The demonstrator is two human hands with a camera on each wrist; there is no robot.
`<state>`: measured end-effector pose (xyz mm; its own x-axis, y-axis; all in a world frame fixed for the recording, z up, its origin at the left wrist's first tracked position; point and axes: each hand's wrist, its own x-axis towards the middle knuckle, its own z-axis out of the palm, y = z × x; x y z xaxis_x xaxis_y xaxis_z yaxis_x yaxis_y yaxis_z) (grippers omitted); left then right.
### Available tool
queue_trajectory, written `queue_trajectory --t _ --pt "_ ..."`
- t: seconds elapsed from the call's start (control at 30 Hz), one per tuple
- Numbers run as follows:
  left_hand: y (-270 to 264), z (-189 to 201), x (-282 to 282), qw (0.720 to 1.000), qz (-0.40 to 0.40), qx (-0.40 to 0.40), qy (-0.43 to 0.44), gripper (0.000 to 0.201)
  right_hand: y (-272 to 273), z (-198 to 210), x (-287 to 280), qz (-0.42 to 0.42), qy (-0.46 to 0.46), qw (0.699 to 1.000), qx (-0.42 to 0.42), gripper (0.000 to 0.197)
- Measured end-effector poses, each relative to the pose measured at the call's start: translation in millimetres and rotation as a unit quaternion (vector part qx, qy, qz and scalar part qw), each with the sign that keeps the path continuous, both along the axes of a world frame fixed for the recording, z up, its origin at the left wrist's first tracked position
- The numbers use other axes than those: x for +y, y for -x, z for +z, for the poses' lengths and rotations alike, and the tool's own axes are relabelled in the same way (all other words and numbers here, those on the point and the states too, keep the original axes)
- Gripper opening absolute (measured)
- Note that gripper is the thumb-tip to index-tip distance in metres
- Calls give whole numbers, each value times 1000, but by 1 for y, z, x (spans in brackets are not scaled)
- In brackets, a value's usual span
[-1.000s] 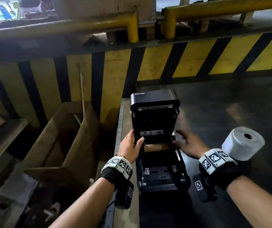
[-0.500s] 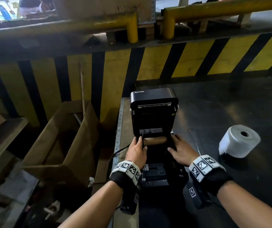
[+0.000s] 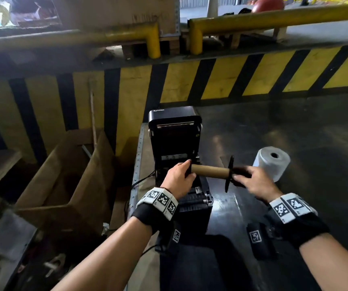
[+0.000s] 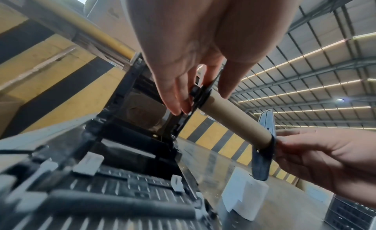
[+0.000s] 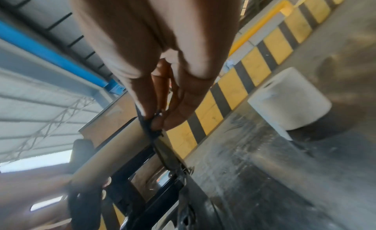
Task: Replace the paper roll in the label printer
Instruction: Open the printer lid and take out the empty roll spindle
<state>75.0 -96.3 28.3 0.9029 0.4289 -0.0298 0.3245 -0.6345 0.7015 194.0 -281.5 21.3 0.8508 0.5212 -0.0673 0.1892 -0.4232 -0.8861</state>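
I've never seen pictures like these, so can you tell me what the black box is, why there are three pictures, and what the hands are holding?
There is no robot here, only a person wearing three cameras: one on the head looking down, one on each wrist looking along the fingers. The black box is a label printer with its lid standing open. The left hand and the right hand each pinch one end of a black spindle that carries an empty brown cardboard core, held in the air above the printer. A full white paper roll stands on the dark table to the right. An open cardboard box sits to the left.
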Motion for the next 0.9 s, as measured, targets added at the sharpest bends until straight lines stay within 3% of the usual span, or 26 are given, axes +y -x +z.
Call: queue_trajectory --t 0.1,0.2,0.3,0.4,0.5,0.57,0.63,0.73,0.9 --pt "-1 -8 -19 997 -20 11 68 44 -2 -6 -32 1 -64 994 91 14" --pt "-3 -22 -40 980 -20 -3 198 4 -13 -19 -62 -7 -88 982 165 11" --pt "-4 -37 -67 946 17 -9 324 18 -23 -37 -88 2 -77 976 203 16" --pt "-8 -54 -88 932 72 -5 355 20 -32 -55 -113 -5 -87 967 238 14" --pt "-8 -74 -102 947 97 13 305 33 -40 -72 -132 -21 -123 948 293 14" --pt "-5 -87 -113 978 72 53 188 42 -43 -83 -142 -26 -122 941 313 14" --pt "0 -98 -123 991 54 100 68 37 -44 -93 -149 -21 -102 942 320 13" --pt "8 -117 -133 988 44 147 1 33 -44 -102 -157 0 -54 946 319 14" --pt "17 -136 -140 980 52 188 -39 44 -49 -102 -160 28 -4 953 301 23"
